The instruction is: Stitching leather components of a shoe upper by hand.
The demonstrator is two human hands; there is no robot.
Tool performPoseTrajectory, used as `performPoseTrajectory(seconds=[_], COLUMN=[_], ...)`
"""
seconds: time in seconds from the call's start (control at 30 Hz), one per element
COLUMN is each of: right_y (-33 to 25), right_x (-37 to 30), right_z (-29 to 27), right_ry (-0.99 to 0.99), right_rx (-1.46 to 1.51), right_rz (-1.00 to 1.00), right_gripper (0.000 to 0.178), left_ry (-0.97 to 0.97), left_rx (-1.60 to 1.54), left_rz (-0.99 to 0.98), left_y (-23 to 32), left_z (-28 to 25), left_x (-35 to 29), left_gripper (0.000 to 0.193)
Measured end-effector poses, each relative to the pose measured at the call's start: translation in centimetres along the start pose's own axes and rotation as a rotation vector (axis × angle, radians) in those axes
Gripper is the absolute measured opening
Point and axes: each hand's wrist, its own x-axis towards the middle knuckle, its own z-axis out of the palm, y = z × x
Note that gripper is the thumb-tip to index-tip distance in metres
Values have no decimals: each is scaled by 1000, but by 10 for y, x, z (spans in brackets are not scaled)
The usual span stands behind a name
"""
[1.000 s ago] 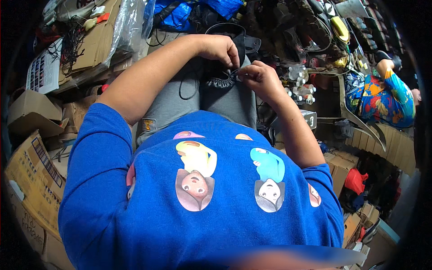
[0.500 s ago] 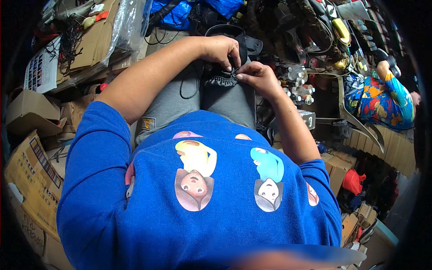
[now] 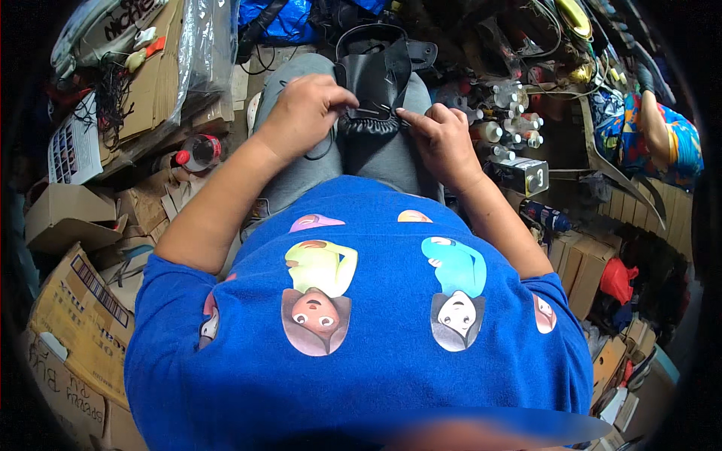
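Observation:
A black leather shoe upper point(image 3: 381, 75) lies across my lap, with a tightly puckered, gathered edge point(image 3: 370, 125) at its near end and a strap loop at its far end. My left hand point(image 3: 307, 113) is closed just left of the gathers, fingertips pinched together; whatever is between them is too small to make out. A thin light line, like thread or a needle, crosses the leather between my hands. My right hand point(image 3: 444, 139) pinches the right end of the gathered edge between thumb and forefinger. A dark cord point(image 3: 322, 154) loops over my left thigh, below the left hand.
Cardboard boxes point(image 3: 71, 218) and a red-capped bottle point(image 3: 201, 154) are on the left. Several capped bottles point(image 3: 519, 120) and a metal tin point(image 3: 526, 177) stand close on the right. Farther right, another person in a colourful patterned garment point(image 3: 662, 135) sits. Blue plastic point(image 3: 278, 22) lies ahead.
My hands, close together over the gathered edge before, are now apart. The left hand has drawn back to the left, leaving more of the leather visible. My view has also shifted slightly.

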Motion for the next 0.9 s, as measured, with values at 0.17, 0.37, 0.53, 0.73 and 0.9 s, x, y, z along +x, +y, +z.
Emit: performPoseTrajectory(seconds=[0.17, 0.37, 0.53, 0.73, 0.9], right_y=[2, 34, 41, 42, 43], right_x=[1, 23, 36, 39, 37], right_z=[0, -7, -13, -15, -13], right_ry=[-10, -248, -362, -387, -402], right_rx=[20, 502, 528, 538, 595], right_rz=[-12, 139, 138, 161, 184], right_gripper=[34, 44, 41, 33, 34], left_ry=[130, 77, 32, 3, -18], left_rx=[340, 17, 168, 182, 188], left_rz=[115, 59, 91, 70, 59], left_y=[2, -7, -11, -8, -7], left_z=[13, 17, 21, 20, 21], left_x=[-4, 10, 12, 13, 13], left_gripper=[18, 22, 21, 29, 23])
